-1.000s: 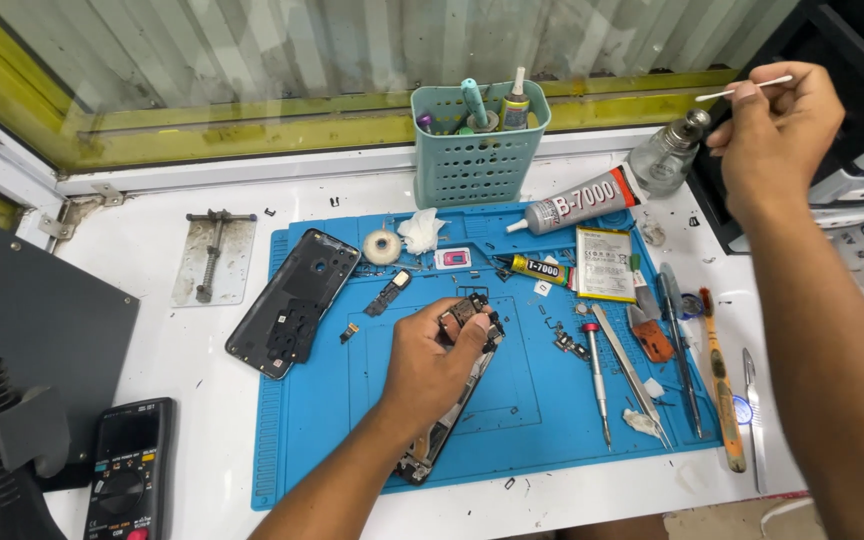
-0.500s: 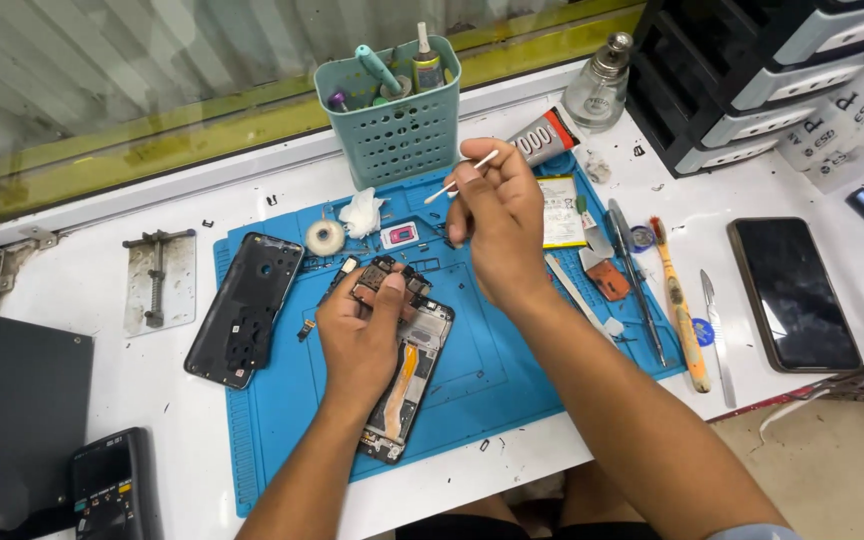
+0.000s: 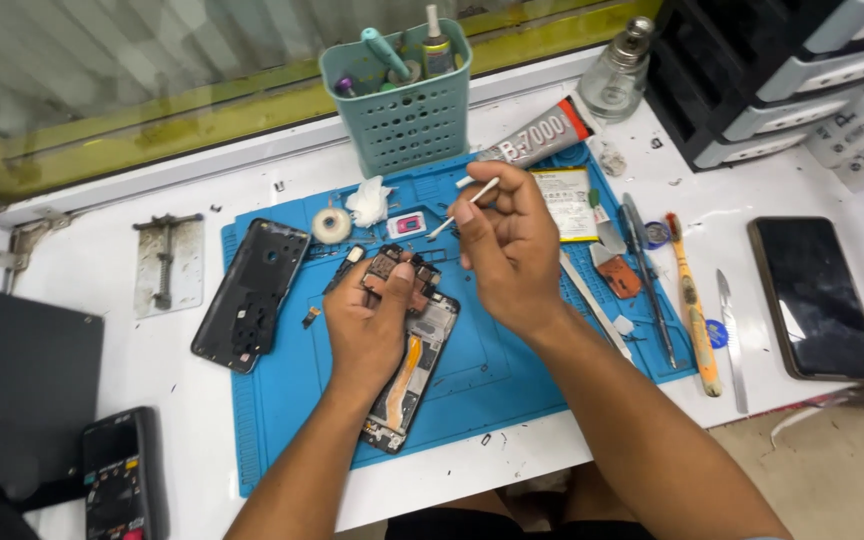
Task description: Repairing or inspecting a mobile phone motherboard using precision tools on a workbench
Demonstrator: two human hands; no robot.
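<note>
The left hand [image 3: 367,320] presses down on the open phone [image 3: 407,345] lying on the blue mat [image 3: 492,370]. The right hand [image 3: 507,245] pinches a thin white stick [image 3: 464,206] just above it. The stick could slip and poke the tiny parts inside if the phone slides.

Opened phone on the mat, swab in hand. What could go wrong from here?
1. The right hand holds a cotton swab over the opened phone; fibres or pressure could snag its bare parts.
2. The left hand pins only the phone's top end, so it may pivot.
3. A small loose part on the blue mat could get swept off.
</note>
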